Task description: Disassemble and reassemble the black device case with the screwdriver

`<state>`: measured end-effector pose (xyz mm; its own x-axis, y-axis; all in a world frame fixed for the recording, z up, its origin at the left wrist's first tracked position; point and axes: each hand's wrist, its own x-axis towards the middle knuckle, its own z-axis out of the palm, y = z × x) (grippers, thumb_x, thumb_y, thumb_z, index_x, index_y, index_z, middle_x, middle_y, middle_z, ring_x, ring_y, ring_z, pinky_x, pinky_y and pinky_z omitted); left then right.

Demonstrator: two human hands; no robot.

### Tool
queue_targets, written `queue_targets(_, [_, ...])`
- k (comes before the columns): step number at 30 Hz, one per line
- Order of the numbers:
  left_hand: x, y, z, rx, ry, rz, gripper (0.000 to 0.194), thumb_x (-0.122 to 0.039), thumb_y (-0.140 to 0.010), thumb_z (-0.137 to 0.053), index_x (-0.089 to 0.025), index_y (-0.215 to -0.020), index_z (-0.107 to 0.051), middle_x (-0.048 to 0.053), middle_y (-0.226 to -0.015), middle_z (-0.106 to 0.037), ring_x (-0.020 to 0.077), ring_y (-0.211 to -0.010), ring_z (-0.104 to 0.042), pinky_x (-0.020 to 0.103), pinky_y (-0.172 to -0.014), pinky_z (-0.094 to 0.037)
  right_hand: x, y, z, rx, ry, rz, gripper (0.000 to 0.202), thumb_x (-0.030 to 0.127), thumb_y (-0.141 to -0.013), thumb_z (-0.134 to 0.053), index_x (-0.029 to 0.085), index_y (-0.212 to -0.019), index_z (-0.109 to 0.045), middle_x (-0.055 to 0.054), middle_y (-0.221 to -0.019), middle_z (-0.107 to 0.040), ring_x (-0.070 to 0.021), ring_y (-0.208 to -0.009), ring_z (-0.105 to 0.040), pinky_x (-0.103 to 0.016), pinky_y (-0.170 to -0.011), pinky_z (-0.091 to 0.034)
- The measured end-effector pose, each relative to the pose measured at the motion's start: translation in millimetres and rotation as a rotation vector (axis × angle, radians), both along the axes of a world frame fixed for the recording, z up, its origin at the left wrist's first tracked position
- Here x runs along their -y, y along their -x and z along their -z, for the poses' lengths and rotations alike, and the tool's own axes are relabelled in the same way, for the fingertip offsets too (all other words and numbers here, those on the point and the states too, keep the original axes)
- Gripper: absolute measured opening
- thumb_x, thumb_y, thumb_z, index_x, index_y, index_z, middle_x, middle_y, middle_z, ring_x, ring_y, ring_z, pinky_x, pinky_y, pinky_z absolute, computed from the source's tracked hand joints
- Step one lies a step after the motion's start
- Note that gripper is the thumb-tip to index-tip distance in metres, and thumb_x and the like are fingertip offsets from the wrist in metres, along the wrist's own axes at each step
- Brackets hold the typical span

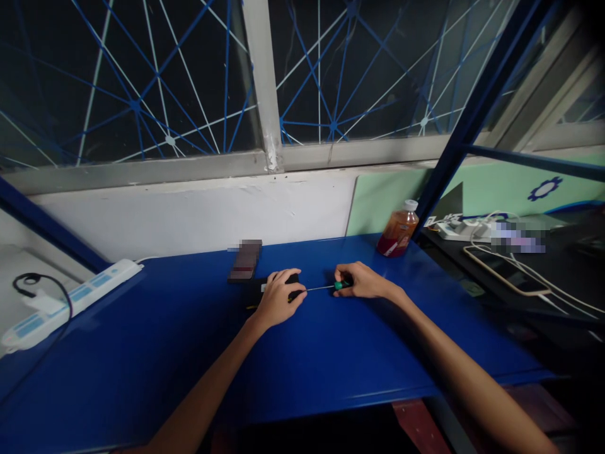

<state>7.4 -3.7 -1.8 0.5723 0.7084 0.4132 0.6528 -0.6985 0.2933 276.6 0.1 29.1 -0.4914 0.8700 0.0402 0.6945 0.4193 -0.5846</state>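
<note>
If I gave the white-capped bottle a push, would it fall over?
The bottle might tip if pushed high, since it looks taller than wide. It may feel heavy, as its red lower part looks like liquid. The shiny table could let it slide instead.

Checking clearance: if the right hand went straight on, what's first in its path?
Probably the left hand, gripping the black object; the screwdriver points that way, though depth is unclear.
</note>
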Motion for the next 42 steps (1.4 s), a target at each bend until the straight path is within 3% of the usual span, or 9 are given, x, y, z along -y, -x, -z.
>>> queue_targets(3, [0, -7, 0.0, 0.035, -0.010, -0.054, 0.020, -0.031, -0.092, -0.052, -0.027, -0.093, -0.071, 0.005, -0.125, -0.057, 0.0246, -0.116, -0.051, 0.048, -0.098, -0.038, -3, -11, -1.2, -0.015, -0.012, 0.010, 0.031, 0.043, -0.070, -0.072, 0.019, -0.075, -0.053, 0.005, -0.062, -0.053, -0.0094, -0.054, -0.042, -0.022, -0.052, -0.028])
queue_targets(7, [1, -13, -1.5, 0.008, -0.027, -0.093, 0.029, -0.034, -0.092, -0.052, -0.029, -0.119, -0.061, 0.006, -0.128, -0.056, 0.0257, -0.119, -0.049, 0.048, -0.099, -0.037, -10, -29, -1.6, -0.053, -0.028, 0.072, 0.032, 0.044, -0.071, -0.071, 0.019, -0.075, -0.052, 0.004, -0.063, -0.053, -0.0103, -0.056, -0.042, -0.023, -0.053, -0.029])
queue_targets(13, [-6, 12, -9.3, -0.130, 0.063, -0.065, 0.051, -0.046, -0.086, -0.056, -0.032, -0.135, -0.046, 0.008, -0.133, -0.051, 0.0303, -0.121, -0.046, 0.049, -0.097, -0.038, -13, -39, -1.0, -0.052, -0.036, 0.115, 0.030, 0.042, -0.071, -0.070, 0.019, -0.074, -0.050, 0.004, -0.062, -0.052, -0.0111, -0.057, -0.043, -0.024, -0.053, -0.030])
queue_targets(20, [-17, 36, -16.7, -0.234, 0.181, -0.020, 0.054, -0.048, -0.080, -0.061, -0.031, -0.130, -0.051, 0.007, -0.128, -0.055, 0.0301, -0.113, -0.051, 0.046, -0.091, -0.042, -12, -34, -1.9, -0.041, -0.041, 0.118, 0.028, 0.041, -0.070, -0.069, 0.019, -0.073, -0.051, 0.003, -0.064, -0.053, -0.0113, -0.058, -0.044, -0.024, -0.053, -0.030])
queue_targets(25, [-18, 27, -12.5, -0.220, 0.169, 0.004, 0.054, -0.056, -0.079, -0.061, -0.030, -0.126, -0.057, 0.007, -0.128, -0.056, 0.0298, -0.112, -0.052, 0.045, -0.090, -0.042, -13, -36, -0.4, -0.039, -0.055, 0.119, 0.028, 0.041, -0.071, -0.069, 0.019, -0.074, -0.052, 0.003, -0.064, -0.053, -0.0113, -0.057, -0.044, -0.024, -0.053, -0.030])
queue_targets(34, [-18, -3, -1.8, -0.160, 0.011, -0.016, 0.045, -0.055, -0.084, -0.057, -0.031, -0.122, -0.061, 0.008, -0.123, -0.058, 0.0291, -0.108, -0.053, 0.045, -0.087, -0.042, -13, -36, 0.4, -0.033, -0.076, 0.129, 0.028, 0.041, -0.071, -0.069, 0.019, -0.074, -0.053, 0.002, -0.065, -0.054, -0.0115, -0.058, -0.045, -0.024, -0.053, -0.030])
queue_targets(37, [-16, 1, -4.0, -0.181, 0.008, -0.046, 0.048, -0.058, -0.082, -0.057, -0.030, -0.120, -0.062, 0.009, -0.118, -0.059, 0.0291, -0.104, -0.054, 0.042, -0.083, -0.044, -14, -37, 1.3, -0.039, -0.086, 0.130, 0.028, 0.042, -0.071, -0.069, 0.019, -0.074, -0.052, 0.002, -0.065, -0.054, -0.0113, -0.058, -0.045, -0.024, -0.053, -0.030])
queue_targets(42, [-5, 10, -16.9, -0.296, 0.003, -0.117, 0.053, -0.063, -0.081, -0.054, -0.030, -0.121, -0.061, 0.008, -0.100, -0.059, 0.0247, -0.087, -0.056, 0.030, -0.065, -0.045, -14, -37, 1.6, -0.038, -0.087, 0.136, 0.029, 0.042, -0.071, -0.068, 0.018, -0.075, -0.053, 0.001, -0.068, -0.056, -0.0114, -0.058, -0.045, -0.024, -0.054, -0.031])
